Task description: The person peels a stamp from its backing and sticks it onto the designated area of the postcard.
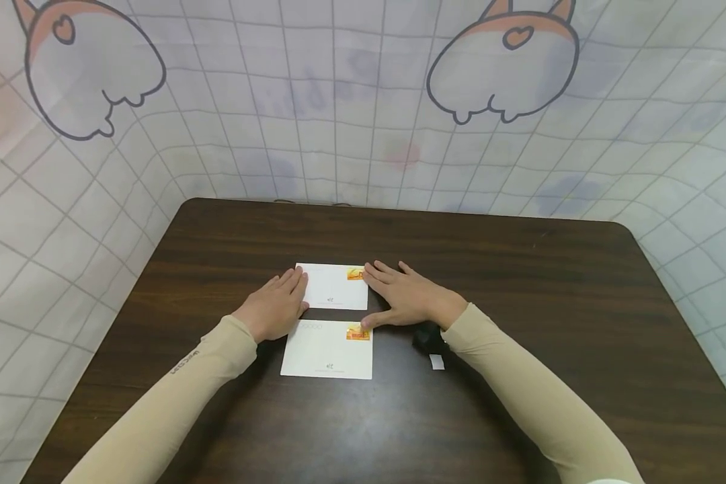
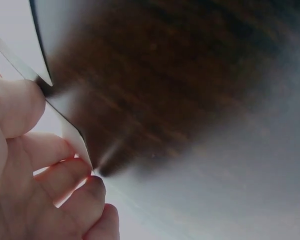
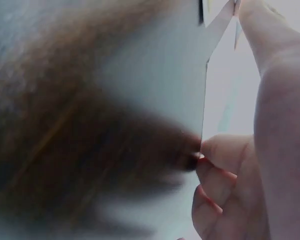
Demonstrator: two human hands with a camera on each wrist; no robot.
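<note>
Two white envelopes lie one behind the other on the dark table. On the far envelope (image 1: 329, 286) an orange and yellow stamp (image 1: 355, 274) sits at the upper right; the near envelope (image 1: 327, 353) bears a similar stamp (image 1: 357, 333). My left hand (image 1: 275, 306) lies along the far envelope's left edge, fingers extended and touching it, its thumb towards the gap between the two. From the right, my right hand (image 1: 408, 296) spreads its fingers; the fingertips touch the far envelope's right edge and the thumb reaches the near envelope's stamp. Both wrist views show fingertips at the paper's edge.
A small black object (image 1: 426, 338) sits under the right wrist, partly hidden, with a small white piece (image 1: 437, 362) beside it. The brown wooden table (image 1: 520, 282) meets a white grid-patterned cloth (image 1: 351, 101) at the back and sides.
</note>
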